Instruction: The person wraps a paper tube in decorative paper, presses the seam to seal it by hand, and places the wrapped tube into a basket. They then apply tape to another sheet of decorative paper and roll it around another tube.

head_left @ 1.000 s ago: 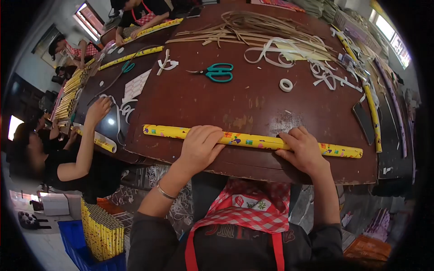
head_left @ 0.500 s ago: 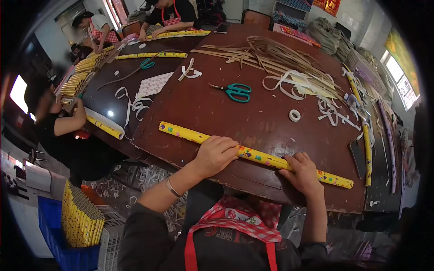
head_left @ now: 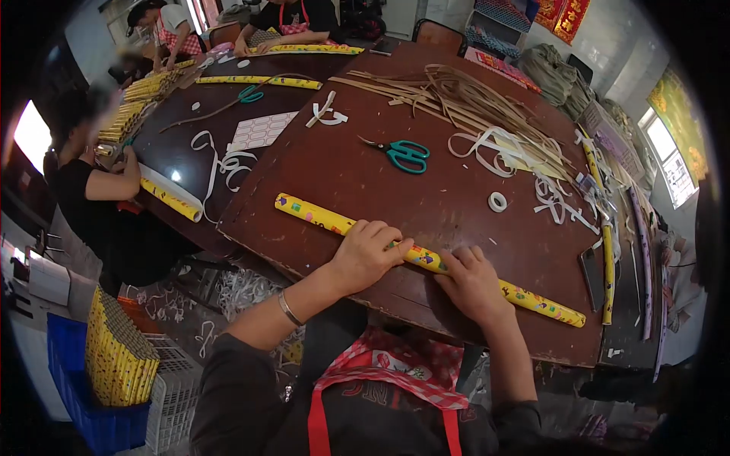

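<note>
Both hands on the yellow tube [head_left: 423, 258], palms down. Left hand [head_left: 370, 251]: fingers together, half curled over the tube left of its middle. Right hand [head_left: 471, 283]: fingers bent over it just right of its middle, nearly closed around it. Short stretch of printed surface shows between them; both ends stick out free. Tube lies at a slant near the front edge of the brown table [head_left: 449, 209], right end closer to that edge. Beyond it: white tape roll [head_left: 492, 205] and teal-handled scissors [head_left: 409, 156], blades slightly apart, pointing left. Dark phone [head_left: 591, 278] off to the right, beside a second yellow tube [head_left: 608, 277]. Farther: loose white strips [head_left: 473, 152], then a pile of tan strips [head_left: 464, 99]. Far left, two people in checked aprons at another table.
</note>
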